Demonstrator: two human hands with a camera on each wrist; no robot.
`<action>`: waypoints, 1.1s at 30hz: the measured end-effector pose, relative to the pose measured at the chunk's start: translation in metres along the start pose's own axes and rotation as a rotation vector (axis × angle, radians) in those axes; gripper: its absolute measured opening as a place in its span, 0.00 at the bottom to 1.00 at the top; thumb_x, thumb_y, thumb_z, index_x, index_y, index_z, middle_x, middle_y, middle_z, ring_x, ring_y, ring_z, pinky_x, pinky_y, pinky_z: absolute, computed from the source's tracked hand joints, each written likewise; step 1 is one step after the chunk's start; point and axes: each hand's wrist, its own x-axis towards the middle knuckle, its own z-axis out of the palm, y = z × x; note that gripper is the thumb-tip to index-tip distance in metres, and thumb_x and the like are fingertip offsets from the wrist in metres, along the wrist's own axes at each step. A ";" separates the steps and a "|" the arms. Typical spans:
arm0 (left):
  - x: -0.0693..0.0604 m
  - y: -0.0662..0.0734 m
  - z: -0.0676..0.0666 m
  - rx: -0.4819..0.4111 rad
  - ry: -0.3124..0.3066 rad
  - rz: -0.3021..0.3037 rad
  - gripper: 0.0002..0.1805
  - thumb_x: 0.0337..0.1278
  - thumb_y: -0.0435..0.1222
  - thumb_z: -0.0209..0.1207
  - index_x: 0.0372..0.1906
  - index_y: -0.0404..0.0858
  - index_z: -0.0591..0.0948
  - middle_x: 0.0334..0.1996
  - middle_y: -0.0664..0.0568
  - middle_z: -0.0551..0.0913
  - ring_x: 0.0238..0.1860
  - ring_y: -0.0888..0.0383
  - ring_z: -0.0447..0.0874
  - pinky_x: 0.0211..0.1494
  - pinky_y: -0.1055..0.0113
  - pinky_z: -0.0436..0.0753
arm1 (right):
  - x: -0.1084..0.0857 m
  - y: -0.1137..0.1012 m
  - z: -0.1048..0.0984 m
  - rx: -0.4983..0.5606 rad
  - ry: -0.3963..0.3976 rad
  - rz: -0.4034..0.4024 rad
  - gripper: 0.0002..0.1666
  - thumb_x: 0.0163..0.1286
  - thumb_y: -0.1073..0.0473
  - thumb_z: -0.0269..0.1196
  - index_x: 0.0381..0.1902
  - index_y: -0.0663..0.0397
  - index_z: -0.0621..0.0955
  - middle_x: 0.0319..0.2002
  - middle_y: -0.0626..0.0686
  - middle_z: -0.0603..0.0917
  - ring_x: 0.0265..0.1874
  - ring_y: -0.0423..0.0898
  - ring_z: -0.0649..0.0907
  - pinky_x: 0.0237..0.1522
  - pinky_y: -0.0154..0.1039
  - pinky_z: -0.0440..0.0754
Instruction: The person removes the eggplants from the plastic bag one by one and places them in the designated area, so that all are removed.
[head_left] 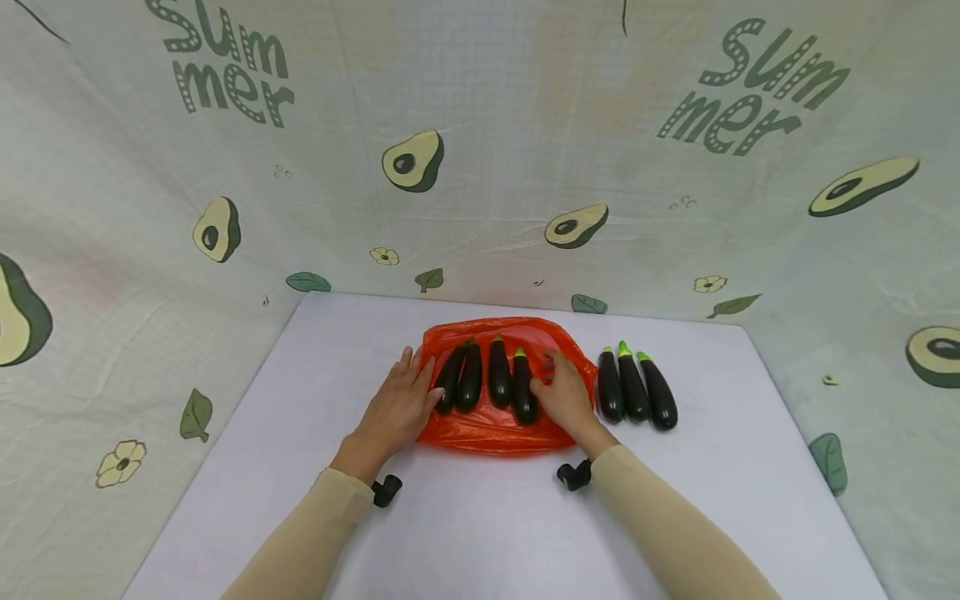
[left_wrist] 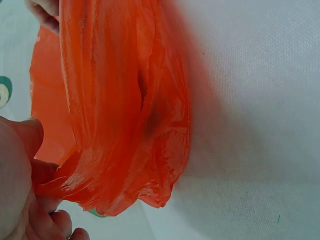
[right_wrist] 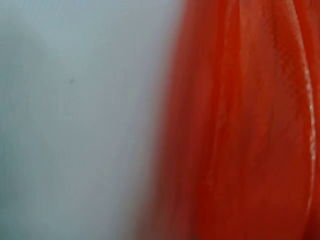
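A red plastic bag [head_left: 487, 442] lies spread in the middle of the table, several dark eggplants [head_left: 498, 371] side by side within its rim. At its left end is my left hand [head_left: 397, 404], the thumb close to the leftmost eggplant. In the left wrist view, gathered bag film [left_wrist: 110, 115] runs between the fingers of that hand [left_wrist: 30, 185]. My right hand [head_left: 566, 396] grips the bag's right side with bent fingers, its thumb beside the nearest eggplant [head_left: 523, 392]. The right wrist view shows only blurred bag film [right_wrist: 250, 125] and table.
Three more eggplants [head_left: 633, 392] with green stem ends lie just right of the bag, close to my right forearm. The white table [head_left: 480, 525] meets a hanging cloth [head_left: 480, 167] printed with avocados at its back and sides.
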 end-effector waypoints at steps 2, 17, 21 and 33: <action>0.000 0.000 0.001 -0.001 -0.001 -0.004 0.38 0.82 0.50 0.52 0.83 0.33 0.59 0.84 0.38 0.54 0.87 0.40 0.41 0.86 0.45 0.52 | 0.001 0.000 0.000 0.007 -0.001 0.008 0.39 0.75 0.53 0.66 0.78 0.56 0.66 0.67 0.62 0.77 0.58 0.59 0.81 0.64 0.58 0.84; 0.000 -0.002 0.003 0.002 -0.007 -0.003 0.38 0.82 0.50 0.52 0.83 0.34 0.58 0.85 0.39 0.53 0.87 0.41 0.40 0.86 0.46 0.51 | 0.013 -0.004 0.010 0.000 -0.047 0.042 0.46 0.71 0.47 0.71 0.78 0.56 0.65 0.67 0.66 0.79 0.63 0.63 0.80 0.68 0.63 0.79; 0.000 -0.002 0.003 0.004 -0.004 0.001 0.38 0.82 0.50 0.52 0.83 0.34 0.58 0.85 0.38 0.53 0.87 0.40 0.41 0.86 0.45 0.51 | 0.015 -0.002 0.009 -0.006 -0.086 0.066 0.48 0.71 0.47 0.71 0.80 0.54 0.62 0.64 0.66 0.80 0.60 0.63 0.81 0.67 0.62 0.81; 0.001 -0.001 0.000 0.006 -0.012 0.004 0.38 0.82 0.50 0.52 0.83 0.34 0.58 0.85 0.38 0.52 0.87 0.40 0.40 0.86 0.45 0.50 | 0.015 -0.011 0.000 0.031 -0.132 0.091 0.45 0.70 0.54 0.68 0.80 0.55 0.63 0.63 0.65 0.82 0.57 0.61 0.83 0.63 0.61 0.84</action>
